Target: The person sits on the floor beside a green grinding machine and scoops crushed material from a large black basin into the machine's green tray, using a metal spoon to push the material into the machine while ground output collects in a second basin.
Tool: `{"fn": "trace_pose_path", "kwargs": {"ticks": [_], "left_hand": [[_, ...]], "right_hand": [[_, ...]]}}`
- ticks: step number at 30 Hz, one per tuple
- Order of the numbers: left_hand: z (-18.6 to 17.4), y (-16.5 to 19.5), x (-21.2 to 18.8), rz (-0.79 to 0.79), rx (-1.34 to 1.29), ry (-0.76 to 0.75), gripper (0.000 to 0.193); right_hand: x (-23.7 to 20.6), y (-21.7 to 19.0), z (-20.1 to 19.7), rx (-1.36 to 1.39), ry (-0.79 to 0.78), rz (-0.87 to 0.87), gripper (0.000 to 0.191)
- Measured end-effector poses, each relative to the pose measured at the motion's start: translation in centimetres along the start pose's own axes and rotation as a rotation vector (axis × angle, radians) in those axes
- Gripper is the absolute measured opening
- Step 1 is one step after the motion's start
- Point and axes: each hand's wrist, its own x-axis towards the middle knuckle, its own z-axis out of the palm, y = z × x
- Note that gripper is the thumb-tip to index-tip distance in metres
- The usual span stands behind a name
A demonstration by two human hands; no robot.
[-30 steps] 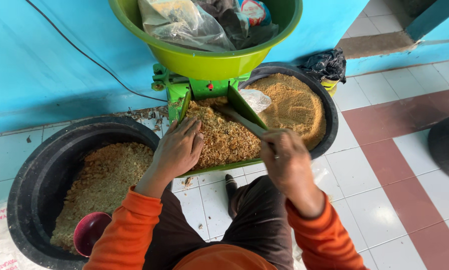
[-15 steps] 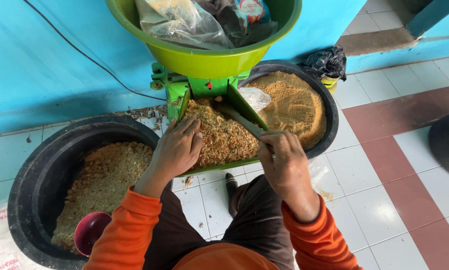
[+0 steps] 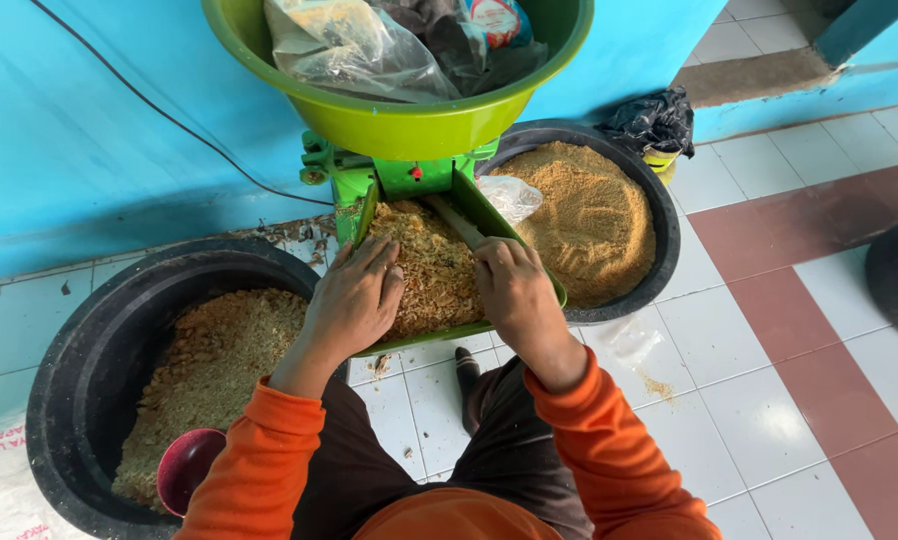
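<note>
The person's left hand (image 3: 354, 300) lies palm down, fingers (image 3: 374, 258) spread, on the coarse yellow-brown flakes (image 3: 431, 268) filling the green tray (image 3: 489, 215) of a green machine (image 3: 394, 180). The right hand (image 3: 514, 290) has its fingers curled tight around a flat green scraper (image 3: 459, 222) whose blade reaches up into the flakes toward the machine. A large green basin (image 3: 409, 120) with plastic bags sits above. A black tub (image 3: 99, 360) of similar flakes stands at left, a black tub of finer meal (image 3: 589, 215) at right, on the tiled floor (image 3: 789, 330).
</note>
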Motion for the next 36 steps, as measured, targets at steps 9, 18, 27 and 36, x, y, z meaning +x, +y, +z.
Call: {"fn": "trace_pose_path", "kwargs": {"ticks": [9, 18, 27, 36], "left_hand": [[0.5, -0.5, 0.1, 0.082, 0.137, -0.014, 0.044], [0.2, -0.2, 0.0, 0.021, 0.013, -0.002, 0.046], [0.1, -0.2, 0.1, 0.052, 0.046, -0.002, 0.045], [0.4, -0.3, 0.0, 0.019, 0.026, 0.007, 0.046]], "right_hand": [[0.5, -1.2, -7.1, -0.025, 0.100, -0.001, 0.012], [5.5, -5.9, -22.0, -0.219, -0.220, 0.136, 0.013], [3.8, -1.4, -13.3, 0.040, -0.153, 0.010, 0.010], [0.0, -2.5, -7.6, -0.034, 0.108, -0.053, 0.018]]}}
